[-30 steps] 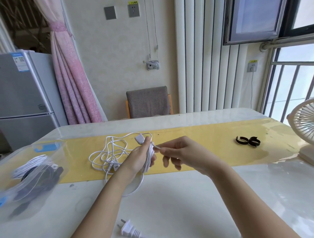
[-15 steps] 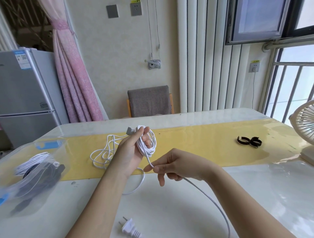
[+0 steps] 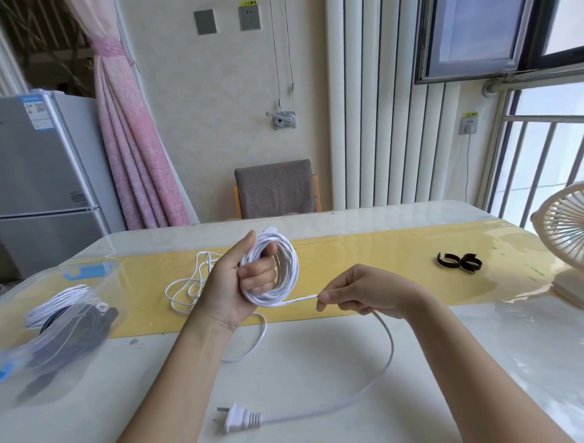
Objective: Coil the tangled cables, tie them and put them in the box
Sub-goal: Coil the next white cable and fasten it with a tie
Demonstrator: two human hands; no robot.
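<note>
The coil (image 3: 286, 268) has thickened within a second, held in the grip of the left hand (image 3: 232, 284) above the bench (image 3: 316, 363), while the right hand (image 3: 363, 294) at its 4 o'clock pinches the strand (image 3: 303, 299) taut, so loose cable (image 3: 189, 284) at 9 and the plug (image 3: 238, 419) at 6 remain unwound.

A yellow sticker (image 3: 248, 3) above the wall socket (image 3: 249, 18) appears to read "小心触电", a second sticker (image 3: 470, 114) tops the window-side socket (image 3: 468, 126), and the fridge (image 3: 47, 177) QR label (image 3: 35, 110) and small print (image 3: 77, 198) are too blurred to read.

One box (image 3: 86, 272), one plug (image 3: 239, 419), two straps (image 3: 471, 267)
</note>
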